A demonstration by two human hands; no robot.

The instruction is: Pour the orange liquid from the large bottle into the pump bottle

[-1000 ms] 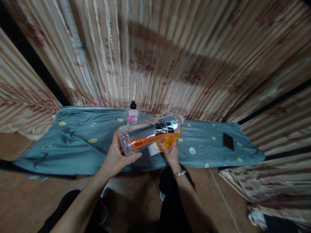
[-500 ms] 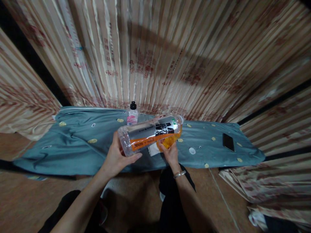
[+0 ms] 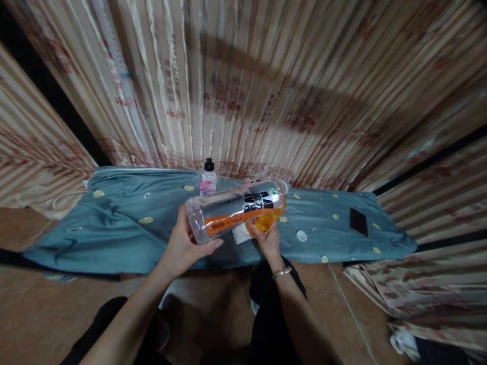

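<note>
My left hand (image 3: pixel 182 248) is wrapped round the base of a large clear plastic bottle (image 3: pixel 224 210) with a silver, black and orange label. The bottle lies nearly level, its neck at the right and slightly higher than its base. Under the neck end, my right hand (image 3: pixel 268 241) grips a see-through orange container (image 3: pixel 265 221). The bottle covers the upper part of that container, so I cannot tell its full shape or whether the two touch. A white tissue-like piece (image 3: pixel 242 234) shows just left of my right hand.
A small clear bottle (image 3: pixel 208 183) with a black cap and pink label stands behind the large one. A dark phone (image 3: pixel 359 222) and a white round spot (image 3: pixel 302 236) are at the right on the teal patterned cloth (image 3: pixel 122 238). Pleated curtains (image 3: pixel 228 91) hang behind.
Hardly anything differs. Both hands keep their hold on the bottle and the orange container, and the whole view has shifted very slightly.
</note>
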